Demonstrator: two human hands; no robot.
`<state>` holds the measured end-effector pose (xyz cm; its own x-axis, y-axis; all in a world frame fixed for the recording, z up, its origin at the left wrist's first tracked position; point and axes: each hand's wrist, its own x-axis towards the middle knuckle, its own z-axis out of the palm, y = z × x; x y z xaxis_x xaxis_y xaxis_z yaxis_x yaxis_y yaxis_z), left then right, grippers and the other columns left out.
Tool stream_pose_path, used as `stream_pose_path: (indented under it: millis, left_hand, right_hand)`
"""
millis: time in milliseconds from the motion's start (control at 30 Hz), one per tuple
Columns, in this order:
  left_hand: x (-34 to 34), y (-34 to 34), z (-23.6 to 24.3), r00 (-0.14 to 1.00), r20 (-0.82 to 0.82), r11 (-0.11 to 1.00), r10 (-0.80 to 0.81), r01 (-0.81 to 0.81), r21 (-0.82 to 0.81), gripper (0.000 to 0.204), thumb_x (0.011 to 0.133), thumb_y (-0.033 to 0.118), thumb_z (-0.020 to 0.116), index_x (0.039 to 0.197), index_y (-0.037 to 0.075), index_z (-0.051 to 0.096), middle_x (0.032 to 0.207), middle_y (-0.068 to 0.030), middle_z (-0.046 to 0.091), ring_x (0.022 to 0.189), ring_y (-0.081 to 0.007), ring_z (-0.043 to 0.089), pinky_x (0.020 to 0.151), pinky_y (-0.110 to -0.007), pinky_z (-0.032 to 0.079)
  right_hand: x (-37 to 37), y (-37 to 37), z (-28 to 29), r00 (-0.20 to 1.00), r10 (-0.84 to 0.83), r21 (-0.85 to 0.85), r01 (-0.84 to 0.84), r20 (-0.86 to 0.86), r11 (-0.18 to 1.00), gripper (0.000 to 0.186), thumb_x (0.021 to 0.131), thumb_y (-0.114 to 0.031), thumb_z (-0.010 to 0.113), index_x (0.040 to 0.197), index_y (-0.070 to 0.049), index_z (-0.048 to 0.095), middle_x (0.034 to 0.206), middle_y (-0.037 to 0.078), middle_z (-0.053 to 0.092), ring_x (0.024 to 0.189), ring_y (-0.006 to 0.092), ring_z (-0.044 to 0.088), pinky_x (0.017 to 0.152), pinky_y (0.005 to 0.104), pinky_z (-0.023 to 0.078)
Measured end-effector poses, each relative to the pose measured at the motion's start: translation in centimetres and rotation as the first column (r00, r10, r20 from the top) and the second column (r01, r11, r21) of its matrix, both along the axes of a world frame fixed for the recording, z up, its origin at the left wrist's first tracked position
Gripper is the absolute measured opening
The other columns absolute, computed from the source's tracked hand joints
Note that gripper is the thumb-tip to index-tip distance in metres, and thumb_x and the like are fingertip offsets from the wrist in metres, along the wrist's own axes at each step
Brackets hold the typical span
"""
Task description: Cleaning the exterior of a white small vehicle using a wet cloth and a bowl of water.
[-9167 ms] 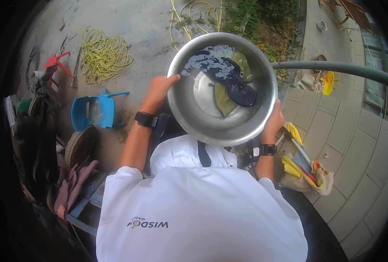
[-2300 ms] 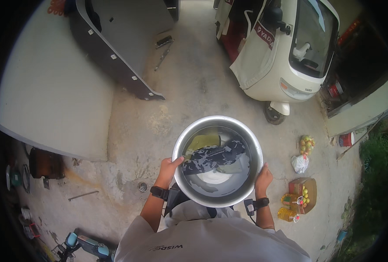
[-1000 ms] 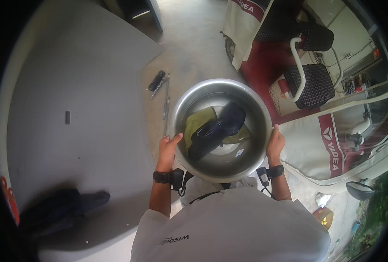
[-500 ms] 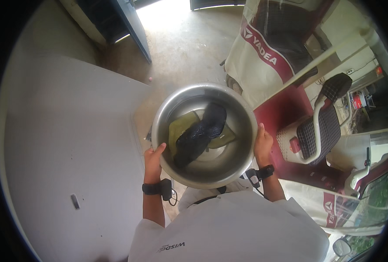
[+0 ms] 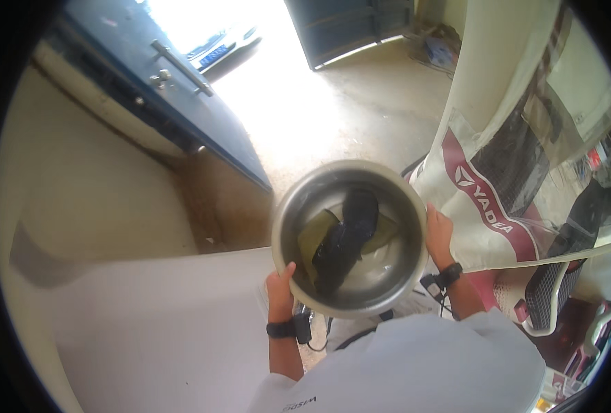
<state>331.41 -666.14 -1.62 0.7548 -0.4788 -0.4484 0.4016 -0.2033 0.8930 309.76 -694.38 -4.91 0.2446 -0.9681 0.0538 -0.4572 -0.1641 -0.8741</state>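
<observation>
A round steel basin (image 5: pixel 286 206) is held out in front of me at its two sides. My left hand (image 5: pixel 280 289) grips the near left rim, thumb over the edge. On the right side, my right hand (image 5: pixel 439 234) is closed on the rim with its fingers mostly hidden by the wall. Inside lie a dark, wet-looking cloth (image 5: pixel 346 241) and, partly beneath it, an olive green cloth (image 5: pixel 311 244). Both wrists wear black straps with small devices.
A blue metal door (image 5: pixel 216 124) stands ajar ahead on the left, another dark door leaf (image 5: pixel 350 31) beyond it. Bright light falls on the concrete floor. At right is a covered vehicle with a white-and-red sheet (image 5: pixel 450 172). A pale flat panel (image 5: pixel 161 316) is at left.
I have moved forward toward the doorway, with the basin still in both hands. The blue door now shows larger, and the vehicle has slid back along my right.
</observation>
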Motion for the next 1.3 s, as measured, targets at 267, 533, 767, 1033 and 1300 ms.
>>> stream_pose_path:
  millis: [267, 533, 767, 1033, 1300]
  left_hand:
    - [20.1, -17.4, 1.0, 0.991, -0.024, 0.991, -0.129, 0.129, 0.018, 0.017, 0.083, 0.013, 0.06, 0.084, -0.004, 0.06, 0.076, -0.0047, 0.06, 0.064, -0.0112, 0.056, 0.059, -0.024, 0.044]
    - [36.5, -36.9, -0.5, 0.938, -0.041, 0.937, -0.345, 0.342, -0.072, 0.02, 0.084, 0.013, 0.055, 0.089, -0.006, 0.058, 0.082, -0.0082, 0.061, 0.07, -0.0151, 0.059, 0.063, -0.026, 0.047]
    - [45.0, -51.3, -2.6, 0.861, -0.03, 0.861, -0.507, 0.508, 0.032, 0.025, 0.083, 0.013, 0.057, 0.095, -0.009, 0.057, 0.088, -0.0101, 0.06, 0.075, -0.0164, 0.058, 0.068, -0.029, 0.046]
    - [52.5, -69.2, -9.3, 0.678, -0.058, 0.676, -0.733, 0.735, 0.062, 0.031, 0.081, 0.018, 0.059, 0.097, -0.009, 0.057, 0.089, -0.0096, 0.06, 0.078, -0.017, 0.057, 0.071, -0.029, 0.045]
    - [55.4, -79.4, -22.7, 0.612, -0.126, 0.588, -0.78, 0.787, 0.184, 0.037, 0.078, 0.025, 0.064, 0.096, -0.007, 0.058, 0.086, -0.0088, 0.06, 0.077, -0.0169, 0.058, 0.07, -0.03, 0.045]
  right_hand:
    - [15.6, -11.1, -0.3, 0.964, -0.26, 0.103, 0.253, 0.054, 0.962, 0.05, 0.093, -0.037, 0.045, 0.068, 0.007, 0.048, 0.054, 0.014, 0.036, 0.053, 0.0163, 0.034, 0.052, 0.0369, 0.034]
    - [28.2, -25.2, -2.8, 0.887, -0.462, 0.134, 0.461, -0.028, 0.877, 0.053, 0.093, -0.04, 0.045, 0.065, 0.006, 0.046, 0.052, 0.013, 0.035, 0.049, 0.02, 0.032, 0.049, 0.0364, 0.033]
    - [33.3, -33.3, -2.2, 0.771, -0.636, 0.132, 0.635, -0.043, 0.761, 0.052, 0.093, -0.036, 0.046, 0.06, 0.003, 0.045, 0.048, 0.011, 0.032, 0.046, 0.0177, 0.027, 0.045, 0.036, 0.029]
    - [38.5, -42.4, -6.4, 0.568, -0.823, 0.116, 0.818, -0.004, 0.564, 0.047, 0.093, -0.027, 0.05, 0.056, 0.002, 0.042, 0.048, 0.002, 0.029, 0.048, 0.0076, 0.027, 0.042, 0.0302, 0.025]
    - [40.5, -47.8, -18.4, 0.438, -0.899, 0.162, 0.885, 0.027, 0.436, 0.045, 0.093, -0.022, 0.052, 0.055, -0.003, 0.037, 0.054, -0.007, 0.03, 0.053, 0.004, 0.025, 0.046, 0.0245, 0.022]
